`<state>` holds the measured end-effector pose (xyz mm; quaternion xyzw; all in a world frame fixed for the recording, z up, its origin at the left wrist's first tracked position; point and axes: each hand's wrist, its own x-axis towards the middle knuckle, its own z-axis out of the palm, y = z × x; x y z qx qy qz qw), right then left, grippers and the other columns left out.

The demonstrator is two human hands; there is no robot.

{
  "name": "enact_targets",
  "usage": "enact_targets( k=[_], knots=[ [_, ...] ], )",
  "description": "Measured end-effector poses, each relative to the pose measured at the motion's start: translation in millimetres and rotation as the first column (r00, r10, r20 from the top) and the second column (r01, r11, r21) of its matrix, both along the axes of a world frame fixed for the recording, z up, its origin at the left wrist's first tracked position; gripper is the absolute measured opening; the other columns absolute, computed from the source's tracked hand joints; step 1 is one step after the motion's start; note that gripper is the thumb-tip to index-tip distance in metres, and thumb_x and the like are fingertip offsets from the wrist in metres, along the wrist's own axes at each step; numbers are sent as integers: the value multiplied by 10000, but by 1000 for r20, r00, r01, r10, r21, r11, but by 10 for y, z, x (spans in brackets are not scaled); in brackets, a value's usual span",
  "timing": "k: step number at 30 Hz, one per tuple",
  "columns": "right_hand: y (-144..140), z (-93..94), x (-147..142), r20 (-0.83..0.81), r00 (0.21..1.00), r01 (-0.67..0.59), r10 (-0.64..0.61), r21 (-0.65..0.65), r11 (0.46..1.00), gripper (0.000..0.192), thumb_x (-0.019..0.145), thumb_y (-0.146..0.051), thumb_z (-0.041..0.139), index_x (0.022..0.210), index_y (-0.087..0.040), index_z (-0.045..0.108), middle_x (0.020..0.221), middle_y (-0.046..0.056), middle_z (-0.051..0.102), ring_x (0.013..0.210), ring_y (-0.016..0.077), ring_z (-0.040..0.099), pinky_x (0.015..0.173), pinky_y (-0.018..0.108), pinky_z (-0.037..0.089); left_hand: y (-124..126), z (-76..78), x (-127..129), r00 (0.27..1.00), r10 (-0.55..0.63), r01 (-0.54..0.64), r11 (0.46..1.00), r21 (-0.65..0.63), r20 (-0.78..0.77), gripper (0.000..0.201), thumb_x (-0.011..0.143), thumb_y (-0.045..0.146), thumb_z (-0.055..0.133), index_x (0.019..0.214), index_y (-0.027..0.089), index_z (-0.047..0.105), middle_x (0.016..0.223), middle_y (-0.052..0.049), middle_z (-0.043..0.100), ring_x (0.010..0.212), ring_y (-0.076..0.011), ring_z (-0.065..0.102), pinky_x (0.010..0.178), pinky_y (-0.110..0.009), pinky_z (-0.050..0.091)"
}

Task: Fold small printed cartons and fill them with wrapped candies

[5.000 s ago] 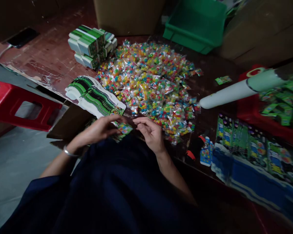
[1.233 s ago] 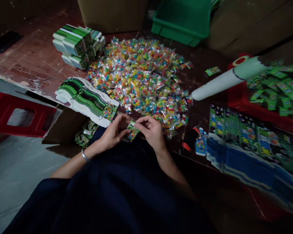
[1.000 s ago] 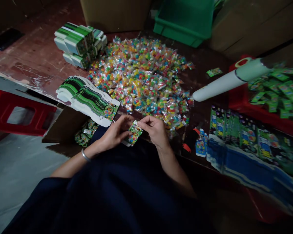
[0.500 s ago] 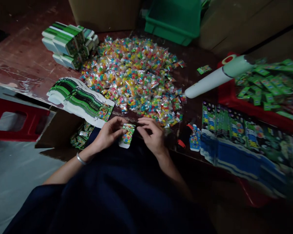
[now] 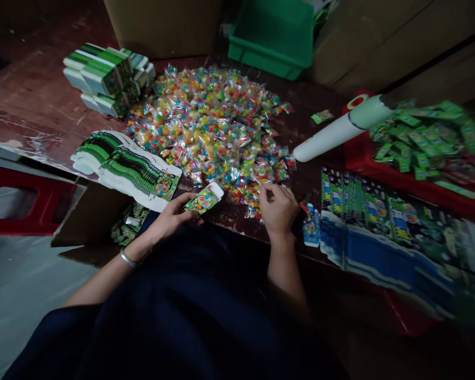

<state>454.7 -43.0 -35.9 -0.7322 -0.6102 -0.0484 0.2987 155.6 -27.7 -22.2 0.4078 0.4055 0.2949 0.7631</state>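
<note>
My left hand [image 5: 174,215] is closed around a small green printed carton [image 5: 202,201]. The carton is formed into a box, with a white flap standing up at its end towards the pile. At the near right edge of a heap of clear candy packets [image 5: 206,126] filled with multicoloured balls, my right hand [image 5: 277,208] pinches the wrapper of a packet; most of that packet is hidden. A fanned row of flat green cartons [image 5: 130,166] lies just beyond my left hand. Beside my right hand is a small blue carton [image 5: 311,227].
Bundled cartons [image 5: 98,74] are stacked at the back left, and a green tray [image 5: 267,58] stands behind the heap. To the right are a white tube [image 5: 332,137], a red bin [image 5: 356,158] of green packets and fanned printed sheets [image 5: 380,221]. An open cardboard box [image 5: 83,216] sits below the table edge.
The carton has gone from flat to an opened box in my left hand. My right hand has moved away from it, rightwards to the candy heap, and its fingers have closed in a pinch.
</note>
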Motion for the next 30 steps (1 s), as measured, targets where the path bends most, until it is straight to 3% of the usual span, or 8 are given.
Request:
enact_targets(
  k=[4,7,12,17,20,23,27,30],
  knots=[
    [68,76,16,-238,966,152,-103,199,968,96,920,-257,610,880,-206,681,863,72,768,720,208,697,724,357,580,45,-44,25,1000,-6,8,996,89,-24,338,810,372,815,1033,162,672,966,-39,770,860,-184,699,803,-305,577],
    [74,241,-58,-442,896,177,-40,273,946,87,908,-291,628,874,-211,633,804,42,742,666,182,706,631,313,578,52,-46,70,999,-42,45,982,181,-22,376,827,377,806,1099,163,658,1073,-67,773,951,-208,711,888,-336,564],
    [-46,565,-342,-470,869,-53,155,223,973,94,923,-293,668,861,-223,662,783,12,742,669,165,730,638,289,582,18,6,111,961,-52,159,906,392,-271,348,910,335,718,1214,173,666,1074,-70,764,974,-236,706,893,-357,548],
    [-89,683,-569,-290,905,-300,312,84,950,113,963,-244,639,876,-256,710,818,4,756,707,172,718,717,320,592,-12,51,100,953,-69,208,859,468,-295,302,960,347,664,1217,188,666,1115,-79,761,1034,-250,702,949,-386,536],
    [-30,689,-660,-242,869,-430,431,60,901,136,964,-253,663,852,-262,739,948,42,773,918,229,736,889,401,604,-20,58,108,961,-58,186,861,474,-271,270,948,339,688,1171,188,676,1138,-87,756,1055,-252,698,963,-386,527],
    [-1,642,-719,-337,807,-483,486,98,870,106,966,-327,694,930,-279,783,1241,68,747,1161,273,702,1009,469,592,-29,54,139,989,-30,92,890,446,-145,326,908,287,740,1203,192,641,1097,-80,730,1011,-228,691,933,-366,546],
    [-91,452,-771,-562,704,-424,435,159,892,231,1003,-351,642,1198,-297,755,1273,69,749,1138,248,728,896,420,665,-40,85,171,996,77,-90,915,392,47,663,834,223,814,1422,241,508,1048,-35,661,845,-156,653,777,-284,559],
    [-189,252,-834,-633,647,-436,425,151,887,341,974,-354,691,1311,-305,700,1271,65,761,1073,230,759,885,392,678,-45,125,166,993,75,-105,922,372,95,684,838,227,812,1452,262,512,1086,-35,653,789,-128,619,723,-258,539]
  ],
)
